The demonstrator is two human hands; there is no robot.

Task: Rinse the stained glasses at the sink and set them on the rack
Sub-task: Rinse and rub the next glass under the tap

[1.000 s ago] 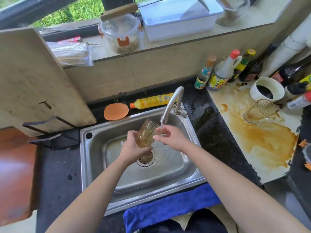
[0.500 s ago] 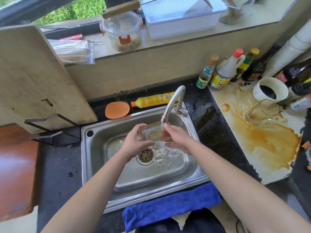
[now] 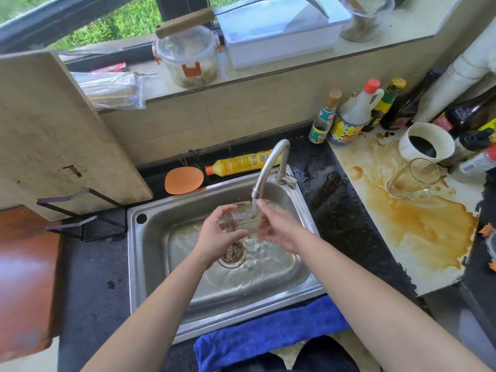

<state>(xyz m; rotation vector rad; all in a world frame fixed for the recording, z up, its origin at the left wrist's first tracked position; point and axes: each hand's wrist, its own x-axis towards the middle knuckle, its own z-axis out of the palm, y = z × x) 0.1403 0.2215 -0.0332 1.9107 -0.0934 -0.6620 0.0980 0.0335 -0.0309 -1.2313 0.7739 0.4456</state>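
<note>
Clear glass, ribbed and lying on its side, is what I have between both hands: the glass (image 3: 243, 218) sits under the running stream from the tap (image 3: 268, 165), above the drain of the steel sink (image 3: 132, 267). My left hand (image 3: 217, 237) wraps the base end, fingers curled over the top and thumb underneath. My right hand (image 3: 280, 229) takes the mouth end, fingers laid over the far side and thumb below, so the glass is pinched there too. Water runs across the basin floor beneath the grip.

Well off to the right of my hands, a second glass (image 3: 413, 178) lies tipped on a white board (image 3: 442, 275) smeared with brown liquid, just beside a white mug (image 3: 440, 135) with dark liquid in it. To the left of the grip, past the sink's edge, stands the black wire rack (image 3: 80, 208), with a pale board leaning in it. A blue towel (image 3: 268, 336) lies along the near rim, below my forearms.
</note>
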